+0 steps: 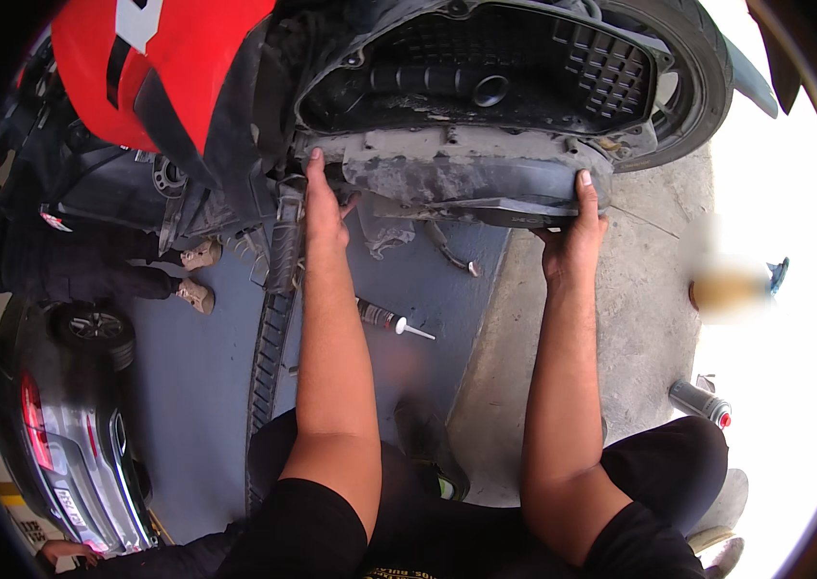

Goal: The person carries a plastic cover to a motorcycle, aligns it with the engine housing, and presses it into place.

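A long grey scooter engine cover (466,179), scuffed and dusty, lies along the lower side of an open black housing (486,87) with a ribbed interior. My right hand (577,232) grips the cover's right end, its thumb on the front and fingers curled beneath. At the left end my left hand (326,207) has its thumb pressed upward at the edge of the casing, with its other fingers partly hidden behind. Both arms reach forward. I cannot tell whether the cover is fastened or loose against the engine.
Above are red bodywork (206,58) and a tyre (708,77). A sealant cartridge (381,317) lies on the blue floor between my arms; a spray can (700,403) is at the right. Another person's shoes (198,275) and a dark car (66,425) are at the left.
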`<state>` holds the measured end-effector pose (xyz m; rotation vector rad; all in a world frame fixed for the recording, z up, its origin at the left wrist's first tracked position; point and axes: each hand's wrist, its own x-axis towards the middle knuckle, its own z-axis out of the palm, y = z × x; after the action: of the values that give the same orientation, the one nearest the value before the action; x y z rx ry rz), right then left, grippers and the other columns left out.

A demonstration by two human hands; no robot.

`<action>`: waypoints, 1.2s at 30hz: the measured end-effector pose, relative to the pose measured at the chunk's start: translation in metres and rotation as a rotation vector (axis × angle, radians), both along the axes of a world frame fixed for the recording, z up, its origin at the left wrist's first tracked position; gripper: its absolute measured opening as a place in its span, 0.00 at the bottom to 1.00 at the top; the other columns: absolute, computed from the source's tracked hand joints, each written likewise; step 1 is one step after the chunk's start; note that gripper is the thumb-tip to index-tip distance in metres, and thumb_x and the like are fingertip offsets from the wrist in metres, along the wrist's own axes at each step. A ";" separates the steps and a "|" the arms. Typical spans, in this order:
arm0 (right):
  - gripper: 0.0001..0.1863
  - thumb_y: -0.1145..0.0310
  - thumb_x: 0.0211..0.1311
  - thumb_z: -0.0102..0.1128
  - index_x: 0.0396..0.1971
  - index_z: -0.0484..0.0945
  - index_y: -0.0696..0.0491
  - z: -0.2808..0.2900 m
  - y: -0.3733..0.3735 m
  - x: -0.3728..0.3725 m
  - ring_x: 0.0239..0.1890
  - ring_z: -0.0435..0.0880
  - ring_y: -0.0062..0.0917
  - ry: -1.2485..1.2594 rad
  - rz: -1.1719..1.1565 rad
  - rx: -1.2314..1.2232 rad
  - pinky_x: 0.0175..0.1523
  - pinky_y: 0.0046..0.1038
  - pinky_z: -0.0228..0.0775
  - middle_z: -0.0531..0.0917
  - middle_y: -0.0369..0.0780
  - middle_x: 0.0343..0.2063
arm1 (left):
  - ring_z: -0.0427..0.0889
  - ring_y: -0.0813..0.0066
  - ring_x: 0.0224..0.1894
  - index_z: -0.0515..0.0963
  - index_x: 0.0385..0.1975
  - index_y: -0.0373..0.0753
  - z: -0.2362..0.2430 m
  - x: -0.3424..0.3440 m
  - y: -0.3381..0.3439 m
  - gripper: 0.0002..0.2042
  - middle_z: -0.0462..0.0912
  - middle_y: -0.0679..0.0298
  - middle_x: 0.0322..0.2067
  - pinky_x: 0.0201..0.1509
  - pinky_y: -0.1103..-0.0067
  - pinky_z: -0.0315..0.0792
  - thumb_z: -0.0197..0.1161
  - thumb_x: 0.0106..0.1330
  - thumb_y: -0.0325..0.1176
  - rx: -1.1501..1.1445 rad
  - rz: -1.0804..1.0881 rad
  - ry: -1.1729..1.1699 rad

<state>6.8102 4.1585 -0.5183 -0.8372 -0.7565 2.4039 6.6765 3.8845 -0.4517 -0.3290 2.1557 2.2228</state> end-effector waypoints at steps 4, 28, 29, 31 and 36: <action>0.60 0.55 0.55 0.80 0.71 0.41 0.63 0.007 -0.008 0.001 0.65 0.72 0.48 0.001 -0.003 -0.054 0.61 0.57 0.73 0.64 0.60 0.64 | 0.58 0.51 0.75 0.58 0.75 0.48 -0.008 0.001 -0.005 0.47 0.59 0.57 0.74 0.71 0.46 0.61 0.62 0.61 0.69 -0.008 0.168 0.013; 0.56 0.50 0.48 0.82 0.66 0.57 0.67 0.010 -0.016 -0.033 0.65 0.66 0.46 -0.350 -0.376 -0.017 0.72 0.43 0.57 0.64 0.56 0.60 | 0.61 0.55 0.75 0.63 0.74 0.54 -0.015 0.009 0.028 0.40 0.64 0.63 0.73 0.74 0.50 0.57 0.51 0.65 0.69 0.080 0.131 0.087; 0.56 0.51 0.48 0.82 0.66 0.58 0.66 0.011 -0.017 -0.035 0.64 0.67 0.45 -0.378 -0.412 0.012 0.72 0.43 0.57 0.64 0.56 0.60 | 0.63 0.55 0.75 0.64 0.74 0.53 -0.016 0.010 0.030 0.39 0.66 0.63 0.73 0.74 0.51 0.58 0.50 0.66 0.68 0.093 0.124 0.112; 0.48 0.52 0.54 0.78 0.65 0.61 0.64 0.015 -0.021 -0.037 0.62 0.68 0.43 -0.430 -0.467 0.069 0.71 0.41 0.56 0.66 0.53 0.59 | 0.62 0.53 0.75 0.63 0.74 0.50 -0.013 0.014 0.033 0.39 0.64 0.61 0.73 0.75 0.50 0.58 0.48 0.68 0.68 0.075 0.118 0.118; 0.27 0.58 0.72 0.58 0.60 0.69 0.62 0.017 -0.017 -0.037 0.61 0.70 0.41 -0.420 -0.517 -0.191 0.69 0.41 0.58 0.71 0.50 0.56 | 0.62 0.48 0.75 0.63 0.74 0.47 -0.007 0.011 0.026 0.40 0.64 0.56 0.74 0.77 0.48 0.57 0.41 0.70 0.68 0.215 0.020 0.042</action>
<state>6.7729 4.1414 -0.5012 -1.4439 -0.3859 1.8748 6.6875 3.9106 -0.4586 -0.2992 1.9138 2.4639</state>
